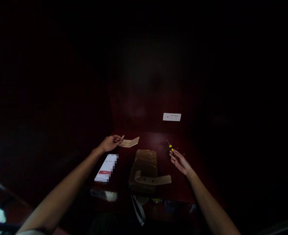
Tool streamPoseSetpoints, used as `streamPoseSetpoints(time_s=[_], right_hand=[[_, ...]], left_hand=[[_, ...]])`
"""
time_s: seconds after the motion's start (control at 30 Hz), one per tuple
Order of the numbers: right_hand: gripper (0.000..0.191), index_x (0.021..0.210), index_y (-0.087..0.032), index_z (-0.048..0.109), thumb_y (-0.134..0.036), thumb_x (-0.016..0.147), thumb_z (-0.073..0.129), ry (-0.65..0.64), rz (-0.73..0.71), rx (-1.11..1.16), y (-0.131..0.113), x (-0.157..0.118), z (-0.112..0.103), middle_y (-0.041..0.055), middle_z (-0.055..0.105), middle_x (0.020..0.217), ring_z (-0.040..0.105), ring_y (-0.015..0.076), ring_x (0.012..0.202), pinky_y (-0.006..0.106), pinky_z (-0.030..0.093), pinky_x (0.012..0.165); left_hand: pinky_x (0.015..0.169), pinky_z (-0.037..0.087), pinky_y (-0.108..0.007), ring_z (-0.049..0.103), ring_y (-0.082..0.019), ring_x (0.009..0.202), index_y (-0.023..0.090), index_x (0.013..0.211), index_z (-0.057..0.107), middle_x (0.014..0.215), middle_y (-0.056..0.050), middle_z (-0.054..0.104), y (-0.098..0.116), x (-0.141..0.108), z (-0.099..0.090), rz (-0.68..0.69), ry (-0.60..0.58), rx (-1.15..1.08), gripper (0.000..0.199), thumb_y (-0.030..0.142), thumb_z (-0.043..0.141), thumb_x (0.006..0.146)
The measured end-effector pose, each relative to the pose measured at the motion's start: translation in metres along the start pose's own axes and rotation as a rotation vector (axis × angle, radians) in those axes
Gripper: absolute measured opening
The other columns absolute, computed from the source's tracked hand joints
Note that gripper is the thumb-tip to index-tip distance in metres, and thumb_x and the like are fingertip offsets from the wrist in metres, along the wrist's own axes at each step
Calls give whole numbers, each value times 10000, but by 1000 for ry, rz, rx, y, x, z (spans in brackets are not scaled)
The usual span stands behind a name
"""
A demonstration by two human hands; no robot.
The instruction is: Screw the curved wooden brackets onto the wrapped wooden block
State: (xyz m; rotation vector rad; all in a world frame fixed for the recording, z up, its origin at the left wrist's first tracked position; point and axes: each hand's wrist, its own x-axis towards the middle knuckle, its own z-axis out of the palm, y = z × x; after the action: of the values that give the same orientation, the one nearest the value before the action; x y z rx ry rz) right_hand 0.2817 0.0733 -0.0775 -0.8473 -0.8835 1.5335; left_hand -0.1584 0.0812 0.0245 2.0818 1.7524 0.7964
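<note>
My left hand is closed on one end of a pale beige bent strip, held over the far left part of the dark red table. Its exact material cannot be made out. In my right hand is a small yellow and black screwdriver, its thin tip pointing up and away from me. Between the hands lies a brown block wrapped in shiny film. Across its near end rests a second beige strip, curled at the left and showing two dark holes. Neither hand touches the block.
A lit phone lies left of the block. Tiny pale bits lie on the table beyond my right hand. A white socket panel is on the back wall. Below the table's front edge hangs a pale strap among dim items.
</note>
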Motion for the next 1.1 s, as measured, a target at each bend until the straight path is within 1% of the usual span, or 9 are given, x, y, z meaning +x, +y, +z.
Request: streamPoseSetpoints(time_s=[0.13,0.3,0.4,0.53,0.7,0.8,0.9,1.0,1.1], right_hand=[[250,977,-272,619,-295,740,696,-12,55,91,4,0,-5,10,673,1043,663,148,870,258,530,684],[231,988,-276,626,-261,766,688,-69,110,132,4,-3,-6,-4,678,1011,656,122,842,229,511,688],[217,974,-264,632,-255,764,690,-50,124,140,2,-3,-5,1,680,984,655,124,817,236,512,690],[199,959,-252,648,-253,765,689,-40,130,126,0,-4,-6,11,683,963,652,128,795,251,514,696],[201,944,-242,667,-245,748,713,-54,124,147,0,-5,-13,9,695,913,642,112,753,231,508,676],[192,948,-241,672,-240,759,705,-58,121,152,1,-7,-17,14,695,912,638,112,740,232,511,665],[176,943,-239,672,-235,768,696,-74,122,172,2,-9,-18,10,695,905,636,107,737,231,511,667],[170,922,-236,673,-236,755,707,-86,126,182,0,-9,-16,-1,699,889,639,102,735,227,512,679],[201,917,-235,670,-238,726,731,-98,117,172,0,-9,-13,-3,704,880,649,106,733,228,514,674]], left_hand=[[819,467,-281,628,-235,998,242,1066,621,1088,-51,680,-24,29,8,-108,-62,286,399,425,637,711],[723,457,-321,636,-290,946,221,1036,606,1069,-113,672,-31,36,24,-167,-89,481,416,516,579,744],[676,447,-315,645,-287,890,222,993,592,1019,-111,679,-35,36,32,-173,-66,493,372,508,572,756],[636,427,-295,649,-268,827,214,944,568,961,-104,681,-40,38,41,-192,-17,450,264,423,559,784],[598,402,-266,641,-239,799,207,882,524,948,-86,663,-40,32,47,-163,62,400,229,366,607,740],[597,398,-264,636,-223,767,205,877,504,927,-80,654,-33,25,43,-124,97,379,223,371,589,753],[598,397,-264,634,-216,742,205,880,490,891,-74,653,-17,15,37,-121,121,354,214,367,572,768],[622,406,-262,632,-208,749,209,897,473,913,-69,652,9,3,29,-90,175,299,218,352,574,766],[644,409,-269,636,-210,763,206,935,463,925,-72,651,45,-10,26,-27,210,263,219,333,556,783]])
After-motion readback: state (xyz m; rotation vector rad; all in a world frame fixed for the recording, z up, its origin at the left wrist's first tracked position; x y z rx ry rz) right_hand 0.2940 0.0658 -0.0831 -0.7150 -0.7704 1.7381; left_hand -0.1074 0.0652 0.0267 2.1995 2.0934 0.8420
